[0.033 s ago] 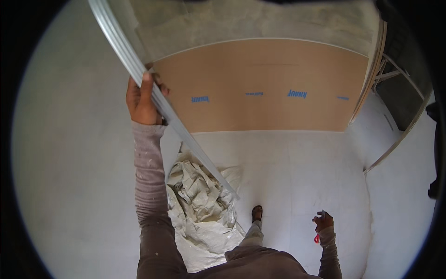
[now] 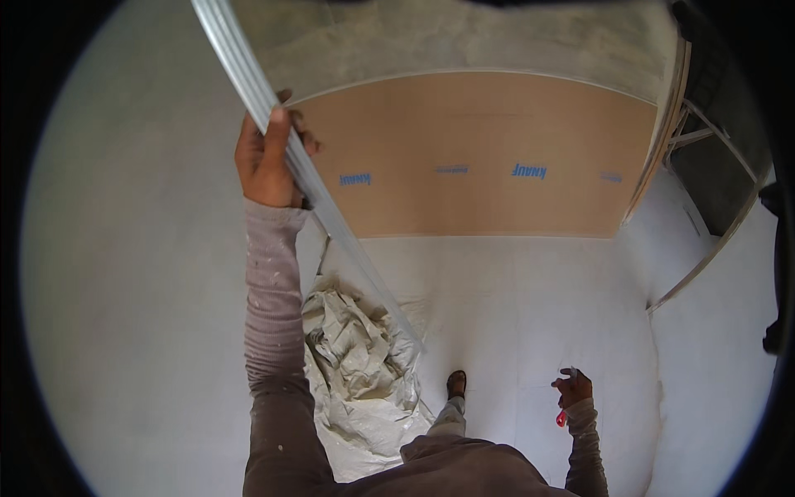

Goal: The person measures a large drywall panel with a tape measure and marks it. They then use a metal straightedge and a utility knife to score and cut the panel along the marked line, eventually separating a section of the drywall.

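Note:
My left hand (image 2: pixel 267 157) is raised at the upper left, fingers wrapped round a long ribbed silver metal profile (image 2: pixel 335 217). The profile runs aslant from the top edge down to beside my foot; whether its lower end touches the floor I cannot tell. Low on the right, my right hand (image 2: pixel 575 386) is closed on a small tool with a red end (image 2: pixel 561 418). That red end sticks out below the fist, and a thin pale tip shows above it. The tool's exact kind is too small to make out.
A crumpled, stained drop cloth (image 2: pixel 356 352) lies on the floor under the profile. Ahead, a large brown plasterboard sheet (image 2: pixel 489 203) stands against the wall. An opening with wooden pieces (image 2: pixel 694 135) is at the far right. My sandalled foot (image 2: pixel 456 383) is beside the cloth.
My left hand and the upper part of the profile have shifted slightly right and up. My right hand has risen slightly with the red-ended tool in it.

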The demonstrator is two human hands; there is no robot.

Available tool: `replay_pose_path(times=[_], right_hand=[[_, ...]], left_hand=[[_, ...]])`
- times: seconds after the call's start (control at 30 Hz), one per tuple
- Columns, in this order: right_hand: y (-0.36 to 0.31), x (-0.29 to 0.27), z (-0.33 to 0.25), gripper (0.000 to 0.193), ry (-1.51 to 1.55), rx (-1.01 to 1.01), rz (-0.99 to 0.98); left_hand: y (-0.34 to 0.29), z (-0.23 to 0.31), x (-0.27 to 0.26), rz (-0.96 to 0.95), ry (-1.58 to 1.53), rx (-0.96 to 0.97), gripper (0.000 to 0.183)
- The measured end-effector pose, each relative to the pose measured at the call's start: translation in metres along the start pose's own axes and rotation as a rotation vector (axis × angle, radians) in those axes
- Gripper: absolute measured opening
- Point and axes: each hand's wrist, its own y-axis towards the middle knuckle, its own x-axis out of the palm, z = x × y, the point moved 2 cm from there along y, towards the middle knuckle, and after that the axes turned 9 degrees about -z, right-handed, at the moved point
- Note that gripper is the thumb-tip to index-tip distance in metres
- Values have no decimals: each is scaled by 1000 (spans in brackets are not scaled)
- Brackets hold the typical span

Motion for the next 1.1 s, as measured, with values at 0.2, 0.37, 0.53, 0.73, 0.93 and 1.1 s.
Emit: replay_pose_path(times=[0.2,0.37,0.53,0.73,0.93,1.1], right_hand=[[88,69,-222,32,156,-136,-72],[172,48,-238,57,354,-168,-7],[276,-44,-220,86,1120,-88,-135],[391,-150,-165,64,1133,79,556],[507,-292,-129,39,776,257,754],[587,-415,-105,30,665,214,651]], left_hand=[[130,-74,148,-125,-146,72,37],[161,-147,260,-119,-275,26,51],[137,-244,366,9,-56,-98,45],[51,-422,475,6,-343,-585,54],[39,-570,542,179,-487,-752,45],[126,-668,455,574,-515,-625,42]])
